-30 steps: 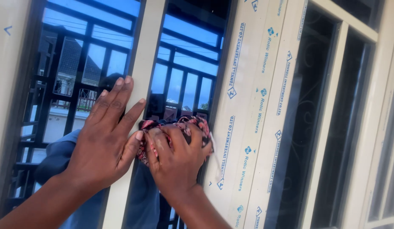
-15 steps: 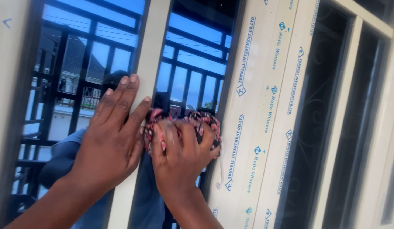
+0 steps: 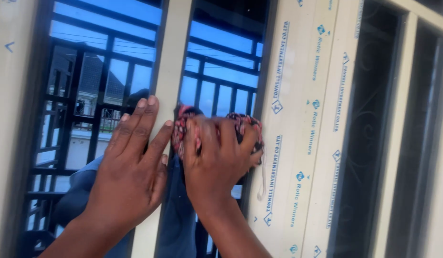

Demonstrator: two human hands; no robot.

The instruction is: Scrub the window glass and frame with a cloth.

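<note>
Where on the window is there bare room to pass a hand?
Free: the narrow glass pane above the patterned red cloth, and the film-wrapped cream frame rightward. Crowded: the cream centre bar lower down, where left hand and right hand meet.

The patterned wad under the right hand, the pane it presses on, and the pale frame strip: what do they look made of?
Wad: soft printed fabric, bunched and creased. Pane: glossy glass, mirroring sky and railings. Frame strip: smooth, probably metal or plastic under printed protective film. Right hand grips the wad.
</note>
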